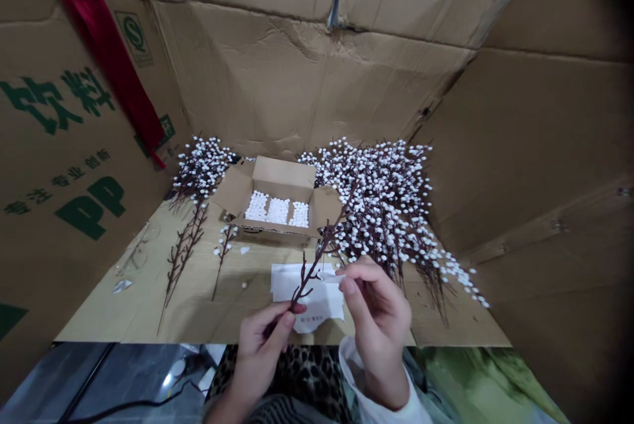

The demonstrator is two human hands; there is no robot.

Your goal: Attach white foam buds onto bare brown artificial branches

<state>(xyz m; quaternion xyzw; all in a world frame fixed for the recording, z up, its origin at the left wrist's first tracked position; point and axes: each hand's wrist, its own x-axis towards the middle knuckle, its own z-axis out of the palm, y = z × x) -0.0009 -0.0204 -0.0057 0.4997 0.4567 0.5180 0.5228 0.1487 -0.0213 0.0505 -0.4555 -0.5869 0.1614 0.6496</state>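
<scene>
My left hand [262, 338] pinches the lower stem of a bare dark brown branch [317, 255], which rises up and to the right. My right hand [374, 305] is closed in a pinch beside one of its twigs, its fingertips holding something small and white I cannot make out. Under both hands lies a white sheet of paper [317, 302]. Behind it stands a small open cardboard box [277, 203] filled with white foam beads.
A big pile of branches with white beads [391, 206] lies at the right, a smaller bunch [201, 166] at the back left. Bare branches [183, 252] lie on the cardboard floor [148, 305]. Tall cardboard walls enclose the space; a red ribbon [104, 47] hangs at the left.
</scene>
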